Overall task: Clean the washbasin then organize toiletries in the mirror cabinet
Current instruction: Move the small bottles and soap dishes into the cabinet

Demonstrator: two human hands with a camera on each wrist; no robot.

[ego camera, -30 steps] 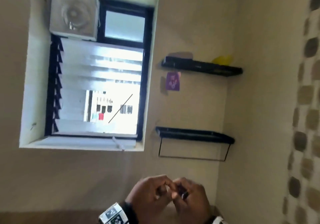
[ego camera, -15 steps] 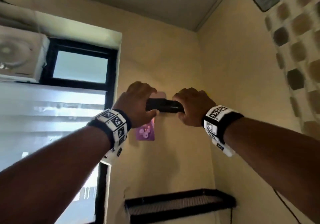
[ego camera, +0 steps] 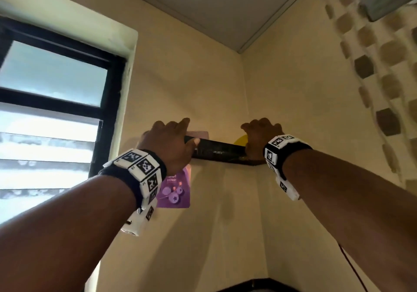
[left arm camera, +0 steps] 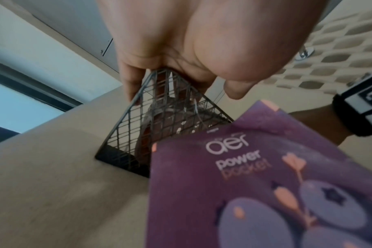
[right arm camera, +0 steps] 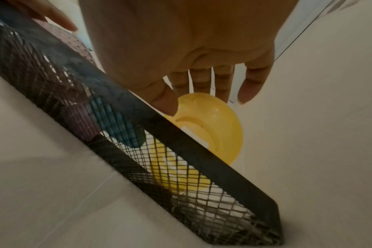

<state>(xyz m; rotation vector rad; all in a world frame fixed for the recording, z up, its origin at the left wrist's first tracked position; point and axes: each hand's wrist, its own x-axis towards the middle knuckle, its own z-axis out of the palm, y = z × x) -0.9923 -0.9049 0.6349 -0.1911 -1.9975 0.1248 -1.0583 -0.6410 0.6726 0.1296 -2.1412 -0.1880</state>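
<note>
A black wire-mesh shelf [ego camera: 221,153] is fixed to the wall near the corner, above my head. My left hand [ego camera: 178,133] reaches over its left end. The fingers lie inside on a pink perforated item [right arm camera: 74,42], and the thumb [ego camera: 194,142] rests against the front rim. My right hand [ego camera: 259,131] is at the right end. Its fingers [right arm camera: 202,80] hang fairly straight over a yellow round plastic dish [right arm camera: 212,127], and its thumb touches the dish beside the rim. A blue item [right arm camera: 117,124] shows through the mesh [left arm camera: 159,127].
A purple "aer power pocket" freshener packet [ego camera: 176,188] hangs on the wall just under the shelf's left end. A black-framed window [ego camera: 56,111] is at the left. A second black shelf [ego camera: 255,288] sits lower down. A patterned curtain [ego camera: 372,66] hangs at the right.
My hands rose from low in front of me to the upper shelf. Since half a second ago they have spread apart to its two ends, and my view has tilted further up.
</note>
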